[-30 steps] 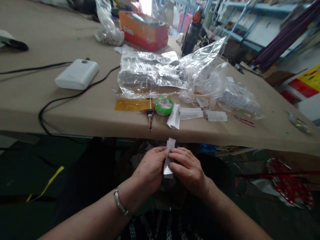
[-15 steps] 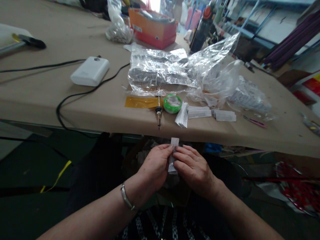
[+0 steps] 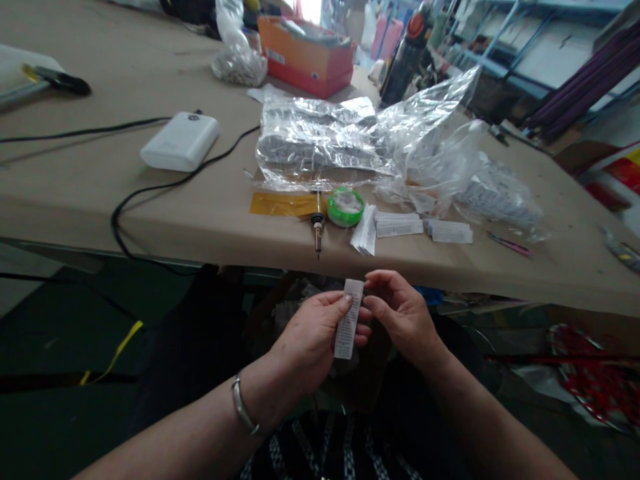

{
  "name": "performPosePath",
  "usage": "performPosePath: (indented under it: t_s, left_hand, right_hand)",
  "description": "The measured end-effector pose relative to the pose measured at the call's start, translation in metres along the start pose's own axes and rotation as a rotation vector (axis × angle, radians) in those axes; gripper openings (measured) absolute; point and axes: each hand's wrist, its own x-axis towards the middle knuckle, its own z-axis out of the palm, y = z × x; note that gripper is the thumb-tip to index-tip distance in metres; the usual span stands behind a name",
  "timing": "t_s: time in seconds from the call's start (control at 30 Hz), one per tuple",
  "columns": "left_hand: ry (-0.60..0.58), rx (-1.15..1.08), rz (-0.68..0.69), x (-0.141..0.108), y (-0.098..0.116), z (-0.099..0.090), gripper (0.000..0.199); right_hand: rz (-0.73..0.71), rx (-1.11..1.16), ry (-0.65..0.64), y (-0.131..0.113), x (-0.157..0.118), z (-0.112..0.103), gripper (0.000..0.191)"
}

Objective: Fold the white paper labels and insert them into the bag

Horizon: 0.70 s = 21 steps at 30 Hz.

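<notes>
My left hand (image 3: 305, 333) holds a white printed strip (image 3: 349, 323) upright, thumb on its face and fingers behind it. Just right of the strip is my right hand (image 3: 403, 317), its thumb and forefinger apart and nothing seen between them. On the table edge beyond lie a fanned bundle of strips (image 3: 364, 231), two more stacks of printed labels (image 3: 399, 225), a green tape roll (image 3: 345, 207) and a pen-like tool with a metal tip (image 3: 317, 230).
Clear plastic bags (image 3: 320, 143) cover the table's middle, with an orange box (image 3: 307, 57) and a dark bottle (image 3: 404, 60) behind. A white power bank (image 3: 181, 141) and black cable lie left; pink-handled tweezers (image 3: 509, 244) lie right. Below my hands is an open carton with scraps.
My right hand has come off the strip and moved right, its fingers opening. The strip, now uncovered, tilts slightly in my left hand.
</notes>
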Motion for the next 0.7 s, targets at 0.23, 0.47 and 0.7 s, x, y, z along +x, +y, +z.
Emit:
performPosePath:
  t_s: [0.23, 0.47, 0.7]
  left_hand:
    - [-0.091, 0.059, -0.028, -0.004, -0.004, -0.007, 0.016]
    - [-0.203, 0.087, -0.066, -0.007, -0.002, -0.016, 0.019]
    - [-0.350, 0.094, -0.127, -0.012, -0.005, -0.019, 0.018]
  right_hand:
    - [0.284, 0.355, -0.140, 0.010, 0.010, 0.013, 0.016]
    - [0.330, 0.590, -0.275, 0.009, 0.004, 0.012, 0.025]
    - [0.324, 0.790, -0.681, 0.019, 0.006, 0.008, 0.047]
